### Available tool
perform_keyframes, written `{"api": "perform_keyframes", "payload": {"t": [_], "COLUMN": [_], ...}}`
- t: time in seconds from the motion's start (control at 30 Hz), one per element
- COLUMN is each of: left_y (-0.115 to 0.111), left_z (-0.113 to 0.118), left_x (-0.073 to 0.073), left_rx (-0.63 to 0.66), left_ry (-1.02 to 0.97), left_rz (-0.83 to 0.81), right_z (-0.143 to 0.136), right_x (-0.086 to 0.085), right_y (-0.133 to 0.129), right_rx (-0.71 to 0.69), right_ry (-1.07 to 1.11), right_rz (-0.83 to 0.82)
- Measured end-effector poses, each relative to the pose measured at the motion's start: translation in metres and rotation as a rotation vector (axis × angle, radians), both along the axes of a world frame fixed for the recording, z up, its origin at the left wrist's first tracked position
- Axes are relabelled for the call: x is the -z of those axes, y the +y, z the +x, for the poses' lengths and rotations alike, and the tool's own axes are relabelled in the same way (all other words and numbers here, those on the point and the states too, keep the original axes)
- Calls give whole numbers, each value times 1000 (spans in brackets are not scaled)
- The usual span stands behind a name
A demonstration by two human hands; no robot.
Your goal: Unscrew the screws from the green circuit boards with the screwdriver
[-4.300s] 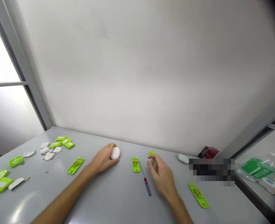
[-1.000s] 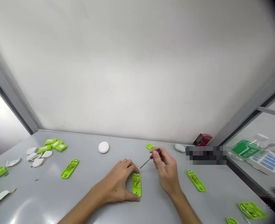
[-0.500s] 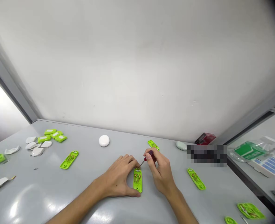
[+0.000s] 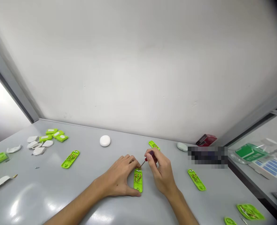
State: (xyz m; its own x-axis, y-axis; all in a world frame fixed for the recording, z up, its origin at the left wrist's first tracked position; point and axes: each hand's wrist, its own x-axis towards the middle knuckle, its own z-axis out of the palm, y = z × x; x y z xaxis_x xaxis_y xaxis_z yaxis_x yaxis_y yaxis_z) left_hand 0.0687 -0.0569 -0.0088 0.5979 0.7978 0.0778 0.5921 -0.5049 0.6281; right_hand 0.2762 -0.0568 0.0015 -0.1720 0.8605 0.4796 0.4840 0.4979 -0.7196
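Note:
A long green plastic case half [image 4: 138,184] with small brass-coloured parts inside lies on the grey table. My left hand [image 4: 120,178] grips it at both ends, thumb at the near end and fingers at the far end. My right hand [image 4: 161,172] is closed around a small screwdriver [image 4: 151,155] with a dark red and purple handle. Its thin shaft slants down to the left, and the tip meets the far end of the case half, where the exact contact is too small to make out.
More green case halves lie at left [image 4: 70,159], behind [image 4: 154,145] and at right [image 4: 196,180]. White pieces [image 4: 38,151] and green pieces [image 4: 45,137] cluster at the left. A white round object [image 4: 105,141], a pale oval one [image 4: 182,147] and a red box [image 4: 206,140] stand near the wall.
The view has shifted very slightly. Both hands keep their places around the green case half, and the screwdriver still touches its far end.

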Motion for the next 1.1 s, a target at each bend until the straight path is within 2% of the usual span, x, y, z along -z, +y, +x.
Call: {"api": "perform_keyframes", "payload": {"t": [0.4,0.57,0.7,0.77,0.93,1.1], "left_y": [-3,-1,0,0,-1,0], "left_z": [0,0,1,1,0,0], "left_x": [-7,0,4,4,0,1], "left_rx": [11,13,7,9,18,13], "left_ry": [-11,8,21,10,18,13], "left_rz": [-21,10,46,49,32,37], "right_z": [-3,-3,-4,-4,0,0], "right_x": [-7,-3,-3,-4,-6,-3], "right_y": [-1,-2,-3,-3,0,1], "right_rx": [-2,20,-61,-66,30,-7], "right_ry": [4,91,49,92,212,191], "right_rz": [-8,2,19,28,19,-7]}}
